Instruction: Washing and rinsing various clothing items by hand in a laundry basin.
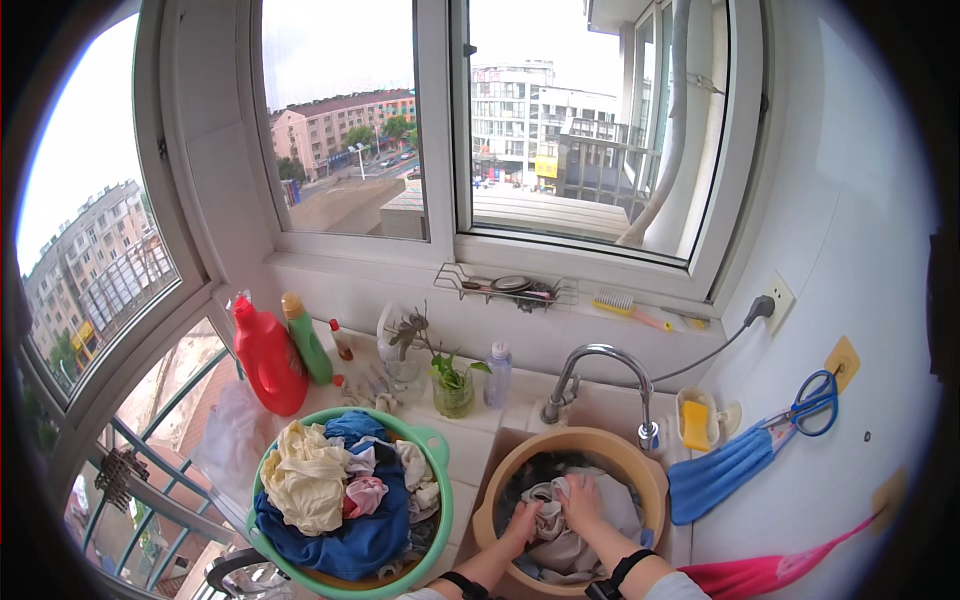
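Both my hands are inside a tan plastic basin (491,491), set in the sink under the faucet. My left hand (524,523) grips a bunched fold of wet light-grey cloth (611,499). Close beside it, my right hand (580,501) holds the same bunch from the upper right. The rest of the cloth spreads across the basin, over dark water or dark fabric that I cannot tell apart. To the left stands a green plastic basin (444,491) heaped with laundry, with a cream garment (304,476) and a dark blue garment (360,544) on top.
A chrome faucet (600,351) arches over the tan basin. Behind stand a red detergent bottle (270,360), a green bottle (309,349), a plant jar (454,394) and a clear bottle (497,379). On the right wall hang scissors (816,405), a blue cloth (724,472) and a pink cloth (757,576).
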A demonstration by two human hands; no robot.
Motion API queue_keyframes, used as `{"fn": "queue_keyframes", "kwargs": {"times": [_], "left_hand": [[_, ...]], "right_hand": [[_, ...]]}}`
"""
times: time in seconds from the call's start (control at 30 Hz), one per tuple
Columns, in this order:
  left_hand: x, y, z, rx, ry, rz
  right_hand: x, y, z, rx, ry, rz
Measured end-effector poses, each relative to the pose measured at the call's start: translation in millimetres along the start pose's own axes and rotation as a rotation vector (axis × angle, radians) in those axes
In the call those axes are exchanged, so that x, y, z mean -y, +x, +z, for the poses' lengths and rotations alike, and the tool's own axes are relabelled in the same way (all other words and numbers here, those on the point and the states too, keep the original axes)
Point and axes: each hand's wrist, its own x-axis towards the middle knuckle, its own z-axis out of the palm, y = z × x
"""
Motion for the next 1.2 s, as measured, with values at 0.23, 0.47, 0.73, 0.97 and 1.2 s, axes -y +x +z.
{"fn": "queue_keyframes", "kwargs": {"times": [0.23, 0.47, 0.73, 0.97, 1.2], "left_hand": [[15, 7, -16, -0.251, 0.852, 0.247], [-5, 1, -3, -0.223, 0.532, 0.000], [-26, -18, -1, 0.098, -0.392, -0.079], [-21, -11, -3, 0.105, -0.382, -0.201], [-14, -9, -8, 0.112, -0.411, -0.313]], "right_hand": [[-7, -43, 15, 0.336, -0.517, -0.244], [-22, -20, 50, 0.440, -0.441, -0.158], [71, -42, -24, 0.222, 0.208, -0.402], [86, -53, 16, 0.160, -0.062, -0.449], [39, -11, 11, 0.063, 0.152, -0.218]]}}
